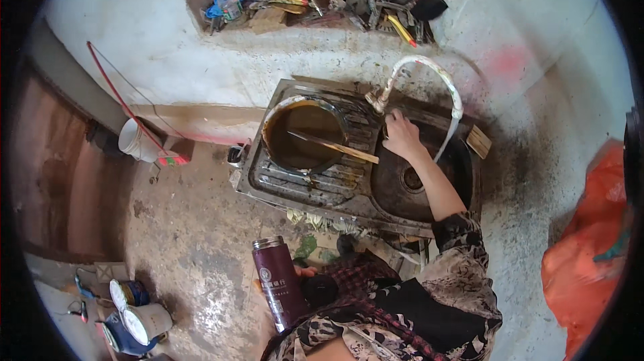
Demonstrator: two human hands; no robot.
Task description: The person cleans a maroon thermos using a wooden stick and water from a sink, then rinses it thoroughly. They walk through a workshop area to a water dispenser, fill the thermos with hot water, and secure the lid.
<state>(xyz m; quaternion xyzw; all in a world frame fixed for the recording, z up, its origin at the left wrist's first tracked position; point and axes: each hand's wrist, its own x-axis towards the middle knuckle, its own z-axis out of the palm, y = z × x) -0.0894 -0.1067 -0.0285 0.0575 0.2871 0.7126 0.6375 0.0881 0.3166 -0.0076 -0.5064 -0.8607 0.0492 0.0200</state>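
Note:
My left hand [308,272] is wrapped round a purple vacuum flask [278,284], held fairly upright in front of my body. The flask has no cap on, and its bare steel neck shows. My right hand [402,134] reaches over the sink basin [429,190], by the base of the tap [429,61]. Its fingers are curled down at the basin's back left edge; what they grip, if anything, is hidden. From the tap's curved, white-wrapped spout a pale strand, water or thin hose, runs down into the basin.
A black bucket [268,143] of brown liquid stands on the drainboard, a wooden-handled tool [349,152] lying across it. Cans, tools and a clear bottle [229,0] crowd the window ledge. White buckets [149,323] stand lower left; an orange bag [582,247] is at right.

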